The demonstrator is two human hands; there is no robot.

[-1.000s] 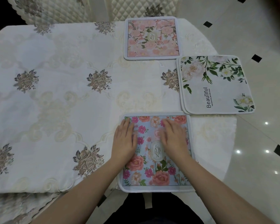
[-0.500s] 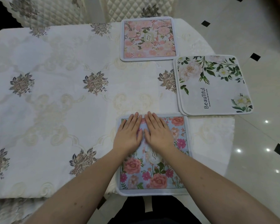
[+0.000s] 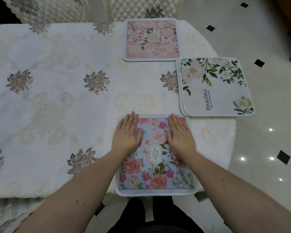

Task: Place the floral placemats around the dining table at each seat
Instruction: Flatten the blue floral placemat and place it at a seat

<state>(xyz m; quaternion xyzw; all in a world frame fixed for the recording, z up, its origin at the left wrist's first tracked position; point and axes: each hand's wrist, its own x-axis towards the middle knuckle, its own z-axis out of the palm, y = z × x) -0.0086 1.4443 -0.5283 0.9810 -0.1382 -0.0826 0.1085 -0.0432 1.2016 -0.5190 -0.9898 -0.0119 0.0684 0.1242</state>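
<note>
Pressing flat: both hands lie palm-down, fingers straight and together, on the blue floral placemat (image 3: 155,155); nothing is pinched or curled round. Left hand (image 3: 127,133) covers the mat's far-left corner, fingertips just over the far edge. Right hand (image 3: 180,133) sits on the far-right part, fingertips at the far border. A gap between the hands shows the mat's oval label reading GARDEN.

Mat is roughly square, its near edge hanging a little past the table edge toward the person's body, its far edge pointing to the table centre. It lies squarely in front of the person, so it looks set at this seat.

Outward: white placemat (image 3: 215,88) with green leaves and the word Beautiful lies ahead and to the right of the right hand, its near-left corner close to the blue mat's far-right corner, apart or barely touching, can't tell. A second edge shows under it, so likely a stack of two. It overhangs the table's right side. Pink floral placemat (image 3: 151,39) lies across the table, straight ahead, near the quilted chair backs (image 3: 141,9).

Judgement: the stack is likely the next pick, and the right hand is clearly nearer; reach goes forward-right. The embroidered tablecloth (image 3: 57,98) stretches left with no mats in view, so remaining seats are probably that way.
</note>
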